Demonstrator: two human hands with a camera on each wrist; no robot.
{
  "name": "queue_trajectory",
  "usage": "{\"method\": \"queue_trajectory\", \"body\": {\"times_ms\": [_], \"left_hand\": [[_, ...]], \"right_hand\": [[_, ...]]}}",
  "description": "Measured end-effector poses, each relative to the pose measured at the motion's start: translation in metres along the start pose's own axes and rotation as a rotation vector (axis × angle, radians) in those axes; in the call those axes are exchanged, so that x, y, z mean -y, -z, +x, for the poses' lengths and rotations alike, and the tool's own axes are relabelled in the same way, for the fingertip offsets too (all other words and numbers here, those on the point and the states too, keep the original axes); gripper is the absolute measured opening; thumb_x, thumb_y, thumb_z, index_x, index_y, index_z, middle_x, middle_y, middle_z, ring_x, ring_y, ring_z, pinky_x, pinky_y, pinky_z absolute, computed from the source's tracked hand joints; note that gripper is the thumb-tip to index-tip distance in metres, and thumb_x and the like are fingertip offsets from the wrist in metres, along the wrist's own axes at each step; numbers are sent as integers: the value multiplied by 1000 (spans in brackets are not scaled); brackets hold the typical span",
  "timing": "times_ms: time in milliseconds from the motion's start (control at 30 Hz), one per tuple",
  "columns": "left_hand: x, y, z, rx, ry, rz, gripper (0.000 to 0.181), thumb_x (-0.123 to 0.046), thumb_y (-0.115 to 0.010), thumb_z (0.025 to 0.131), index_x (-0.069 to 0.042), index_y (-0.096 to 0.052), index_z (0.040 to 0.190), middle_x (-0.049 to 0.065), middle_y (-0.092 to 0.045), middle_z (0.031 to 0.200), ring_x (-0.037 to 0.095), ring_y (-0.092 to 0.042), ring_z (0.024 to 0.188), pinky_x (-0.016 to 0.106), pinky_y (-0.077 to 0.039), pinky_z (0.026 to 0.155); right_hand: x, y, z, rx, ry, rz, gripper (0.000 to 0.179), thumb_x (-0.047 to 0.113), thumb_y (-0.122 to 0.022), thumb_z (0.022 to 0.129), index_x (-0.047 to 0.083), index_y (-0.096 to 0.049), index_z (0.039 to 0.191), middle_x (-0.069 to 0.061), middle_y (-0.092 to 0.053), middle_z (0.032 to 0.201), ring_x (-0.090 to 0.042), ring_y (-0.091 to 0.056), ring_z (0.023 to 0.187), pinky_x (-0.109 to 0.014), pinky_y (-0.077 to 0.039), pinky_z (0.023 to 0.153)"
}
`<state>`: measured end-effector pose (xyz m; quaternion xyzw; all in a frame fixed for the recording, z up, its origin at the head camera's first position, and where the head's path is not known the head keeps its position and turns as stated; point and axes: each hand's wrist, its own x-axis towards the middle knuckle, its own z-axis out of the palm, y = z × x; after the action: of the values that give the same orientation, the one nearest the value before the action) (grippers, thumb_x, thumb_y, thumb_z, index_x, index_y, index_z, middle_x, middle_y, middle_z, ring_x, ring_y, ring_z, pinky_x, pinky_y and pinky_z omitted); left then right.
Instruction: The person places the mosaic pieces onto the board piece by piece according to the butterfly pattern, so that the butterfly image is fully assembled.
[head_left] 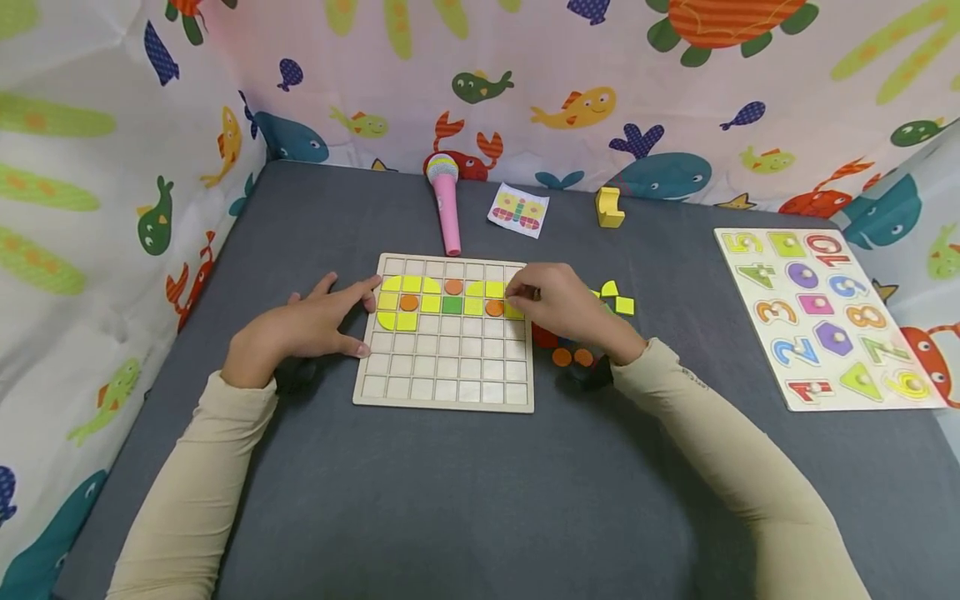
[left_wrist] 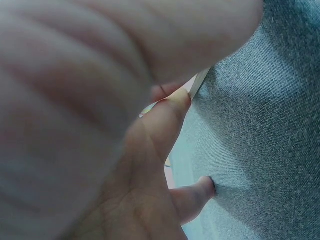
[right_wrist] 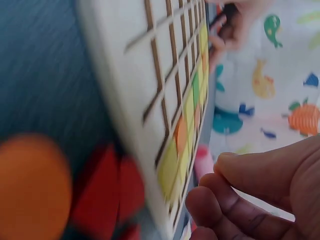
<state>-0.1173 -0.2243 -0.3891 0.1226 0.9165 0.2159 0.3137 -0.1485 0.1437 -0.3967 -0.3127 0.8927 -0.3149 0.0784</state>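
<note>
A pale wooden grid board lies on the dark table. Its upper rows hold yellow tiles, orange discs and a green square. At the board's left side, my left hand is spread, with thumb and a fingertip touching the edge; the left wrist view shows the thumb against it. Over the upper right cells is my right hand, thumb and fingers curled together. No piece shows between its fingertips in the right wrist view. A yellow tile sits in a cell nearby.
Loose orange discs, red pieces and yellow tiles lie right of the board. Behind it are a pink toy microphone, a pattern card and a yellow block. A number puzzle lies far right.
</note>
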Motion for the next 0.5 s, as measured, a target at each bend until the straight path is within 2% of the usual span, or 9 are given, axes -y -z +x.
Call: {"method": "queue_trajectory", "body": {"times_ms": [133, 300, 500], "left_hand": [[1, 0, 0, 2, 3, -1, 111, -33, -87, 93, -18, -11, 174, 22, -21, 175, 52, 11, 159, 83, 3, 115], [2, -1, 1, 1, -4, -2, 110, -33, -86, 93, -18, -12, 173, 21, -21, 175, 52, 11, 159, 83, 3, 115], [2, -1, 1, 1, -4, -3, 110, -33, -86, 93, -18, -12, 173, 21, -21, 175, 53, 11, 159, 83, 3, 115]], "right_hand": [[-15, 17, -13, -51, -42, -28, 11, 4, -74, 101, 0, -79, 109, -10, -73, 98, -24, -62, 85, -40, -53, 76], [-38, 33, -27, -95, -136, -85, 13, 5, -73, 101, -1, -79, 111, -12, -72, 102, -27, -62, 90, -44, -54, 79], [-55, 43, -38, -38, -234, -152, 24, 7, -73, 101, -6, -75, 122, -21, -70, 117, -37, -63, 106, -55, -54, 94]]}}
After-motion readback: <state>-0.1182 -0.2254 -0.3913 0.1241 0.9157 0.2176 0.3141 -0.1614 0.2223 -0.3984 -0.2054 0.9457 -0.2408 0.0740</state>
